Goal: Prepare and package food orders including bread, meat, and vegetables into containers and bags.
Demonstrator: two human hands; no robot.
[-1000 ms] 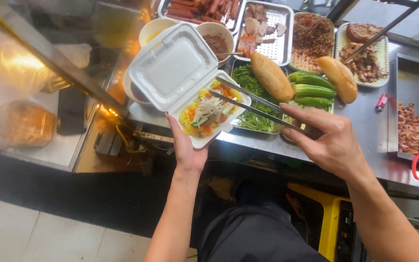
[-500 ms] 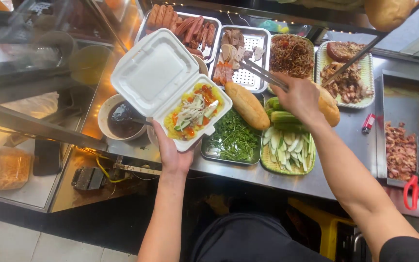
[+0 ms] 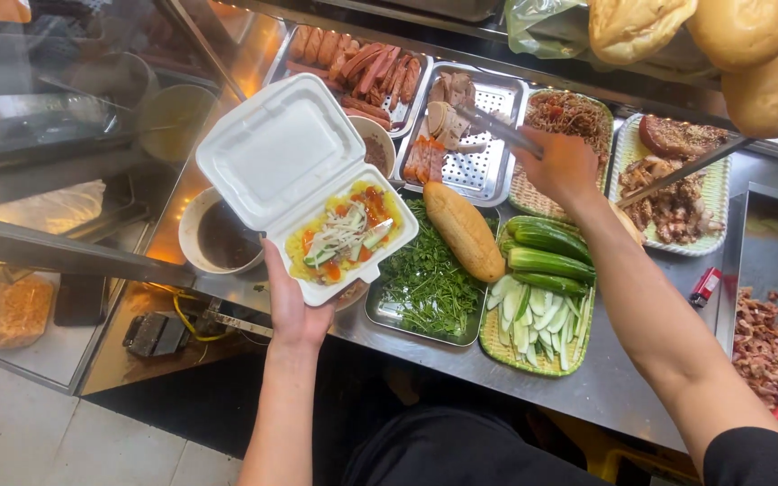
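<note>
We hold the open foam box (image 3: 317,193) from below on our left hand (image 3: 292,301), palm cupped under the filled half, over the counter edge beside the herb tray (image 3: 425,288). Our right hand (image 3: 562,166) is clenched on metal tongs (image 3: 497,129), tips over the perforated tray of sliced meat (image 3: 479,171); we cannot tell whether they grip a slice. Risks: the box, balanced on one palm with lid hanging open, could tip; a slice might drop crossing the bread roll (image 3: 464,229).

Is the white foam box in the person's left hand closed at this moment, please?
No, the foam box rests open on the left hand, lid tipped back, with the yellow rice and vegetables inside showing.
</note>
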